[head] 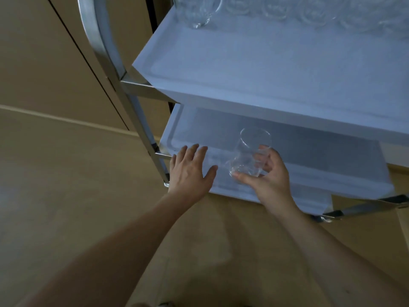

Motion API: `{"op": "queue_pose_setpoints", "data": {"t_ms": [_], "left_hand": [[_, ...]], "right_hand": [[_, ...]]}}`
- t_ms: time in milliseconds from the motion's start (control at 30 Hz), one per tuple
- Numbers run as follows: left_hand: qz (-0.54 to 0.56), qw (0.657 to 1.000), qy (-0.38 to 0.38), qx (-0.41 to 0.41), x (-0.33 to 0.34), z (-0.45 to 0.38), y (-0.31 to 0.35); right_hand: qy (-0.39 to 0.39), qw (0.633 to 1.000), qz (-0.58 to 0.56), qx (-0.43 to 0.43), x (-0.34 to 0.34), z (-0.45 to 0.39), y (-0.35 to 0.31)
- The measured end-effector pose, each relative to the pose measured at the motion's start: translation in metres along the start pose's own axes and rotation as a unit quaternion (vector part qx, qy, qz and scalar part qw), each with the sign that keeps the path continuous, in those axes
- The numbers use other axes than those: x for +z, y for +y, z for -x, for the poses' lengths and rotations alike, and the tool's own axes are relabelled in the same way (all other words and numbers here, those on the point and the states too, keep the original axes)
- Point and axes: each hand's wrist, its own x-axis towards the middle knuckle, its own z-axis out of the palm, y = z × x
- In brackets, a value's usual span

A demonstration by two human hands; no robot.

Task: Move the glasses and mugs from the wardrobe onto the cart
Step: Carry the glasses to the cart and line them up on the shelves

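My right hand (269, 176) grips a clear glass (250, 156) near its base, thumb under and fingers curled round the far side, tilted with its mouth away from me, just above the front of the cart's lower shelf (309, 151). My left hand (190, 171) hangs beside it, fingers spread and straight, holding nothing, over the shelf's front corner. That shelf looks bare where I can see it, so I judge this glass is the first one for it. Farther up, the top shelf (243, 67) already carries a row of glasses (276, 7) along its back edge. The wardrobe isn't in sight, so I can't tell what's left.
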Motion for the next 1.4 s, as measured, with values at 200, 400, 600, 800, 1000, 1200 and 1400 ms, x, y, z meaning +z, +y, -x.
{"op": "queue_pose_setpoints", "data": {"t_ms": [200,400,600,800,1000,1200,1400], "left_hand": [[-0.012,0.999,0.04,0.031,0.026,-0.049,-0.008],[-0.026,0.995,0.081,0.058,0.052,-0.084,-0.017],[-0.021,0.993,0.079,0.08,0.068,-0.095,-0.009],[-0.018,0.993,0.044,0.112,0.075,-0.11,0.027],[-0.007,0.988,0.033,0.149,0.107,-0.121,0.085],[0.004,0.979,0.02,0.205,0.139,-0.124,0.145],[-0.022,0.971,0.006,0.24,0.166,-0.138,0.191]], "right_hand": [[0.014,0.998,-0.019,-0.055,0.011,-0.041,0.02],[0.027,0.992,-0.015,-0.124,0.023,-0.078,0.037],[0.057,0.99,-0.023,-0.13,0.02,-0.086,0.045],[0.088,0.988,0.005,-0.123,-0.008,-0.092,0.051],[0.131,0.984,0.013,-0.12,-0.071,-0.098,0.077],[0.183,0.977,0.029,-0.109,-0.136,-0.113,0.097],[0.198,0.974,0.03,-0.107,-0.176,-0.132,0.111]]}}
